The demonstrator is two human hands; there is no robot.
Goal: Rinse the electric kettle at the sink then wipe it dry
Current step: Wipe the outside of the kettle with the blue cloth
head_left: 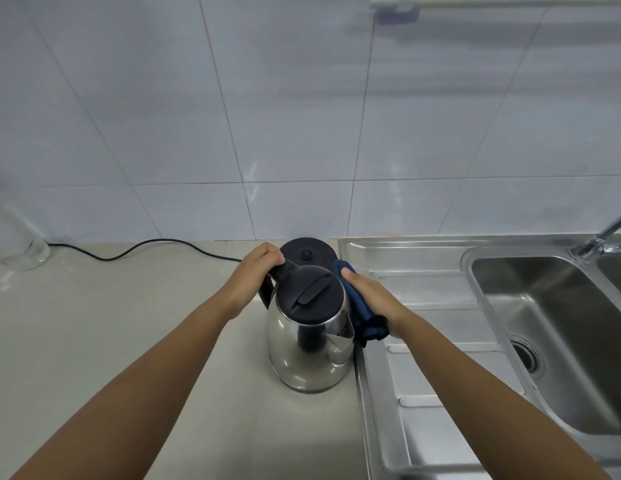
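A shiny steel electric kettle [307, 358] with a black lid stands upright on the grey counter, just left of the sink's edge. My left hand [255, 277] grips its black handle at the far side. My right hand [369, 297] presses a dark blue cloth [362, 313] against the kettle's right side. The lid is closed. Behind the kettle sits its round black power base [309, 252], partly hidden by the kettle and my hands.
The steel sink [482, 306] has a ribbed drainboard beside the kettle and a basin with a drain [525, 355] to the right. A tap [603, 237] stands at the far right. A black cord [146, 249] runs along the counter's back. A glass vessel [19, 244] stands far left.
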